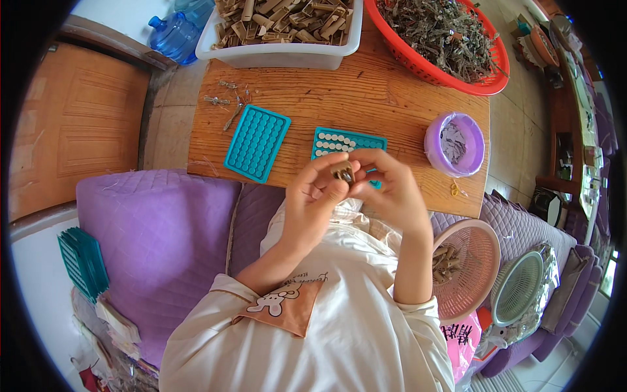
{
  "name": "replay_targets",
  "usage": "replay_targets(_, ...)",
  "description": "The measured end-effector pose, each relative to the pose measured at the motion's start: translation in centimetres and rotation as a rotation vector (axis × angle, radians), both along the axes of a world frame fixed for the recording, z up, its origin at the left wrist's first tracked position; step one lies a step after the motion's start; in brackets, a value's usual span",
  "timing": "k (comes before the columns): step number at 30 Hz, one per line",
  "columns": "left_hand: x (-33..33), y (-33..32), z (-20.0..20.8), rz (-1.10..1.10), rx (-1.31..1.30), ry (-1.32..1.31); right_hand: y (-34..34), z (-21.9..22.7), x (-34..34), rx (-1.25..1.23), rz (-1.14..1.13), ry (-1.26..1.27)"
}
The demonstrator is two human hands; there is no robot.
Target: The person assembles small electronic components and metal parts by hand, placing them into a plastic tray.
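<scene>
Head view:
Small brown piece [341, 168], dark inside: one, raised in front of the torso, over the near edge of the table, between the two hands
Left hand [308, 199]: grasping the brown piece, thumb below, fingers above
Right hand [394, 194]: fingers bent, tips against the right side of the same piece; whether they pinch it or only steady it, cannot tell
Table [385, 88]: wooden, brown, with visible grain
Teal tray [373, 142]: one, behind the hands and partly hidden by them, round white pieces [336, 138] in rows toward its left side
Second teal tray [257, 144]: one, to the left, set at an angle, rows of round hollows
Wiry scraps [217, 100]: several, loose on the table, beside the second tray's upper left
White tub [281, 61]: at the far edge, heaped with brown half-tube pieces [297, 26]
Red basket [471, 85]: far right corner, filled with a tangle of greyish wiry parts [437, 36]
Purple bowl [479, 151]: right side of the table, grey flat pieces [452, 142] inside
Yellow loops [455, 190]: small, on the table just below the bowl
Pink basket [484, 281]: right of the person, brown pieces [445, 263] inside
Pale green basket [520, 287]: one, just beside the pink basket
Stacked teal trays [82, 262]: far left, at the edge of a purple padded seat [157, 242]
Blue water bottle [174, 40]: beyond the table, left of the white tub
</scene>
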State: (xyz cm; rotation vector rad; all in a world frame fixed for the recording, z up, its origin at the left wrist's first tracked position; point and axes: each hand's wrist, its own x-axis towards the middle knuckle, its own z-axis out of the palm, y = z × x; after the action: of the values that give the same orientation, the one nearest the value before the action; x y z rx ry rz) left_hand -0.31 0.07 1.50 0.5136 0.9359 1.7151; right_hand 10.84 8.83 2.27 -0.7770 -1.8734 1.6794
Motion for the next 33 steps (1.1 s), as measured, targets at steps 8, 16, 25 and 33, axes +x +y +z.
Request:
replay_targets(8, -3.5, 0.0, -1.4, 0.046, -0.165, -0.068, 2.4, -6.7, 0.2, 0.334, -0.358, -0.333)
replay_targets(16, -3.8, -0.4, -2.4, -0.116, -0.232, -0.161, 2.4, -7.8, -2.1, 0.761, -0.216, -0.45)
replay_targets(25, -3.3, -0.2, -3.0, -0.172, -0.26, -0.175, -1.7, -2.9, -3.1, 0.656, -0.429, 0.024)
replay_targets(33, -3.5, -0.1, -3.9, -0.17, -0.351, -0.112, -1.9, -4.5, -2.9, 0.754, -0.218, -0.011)
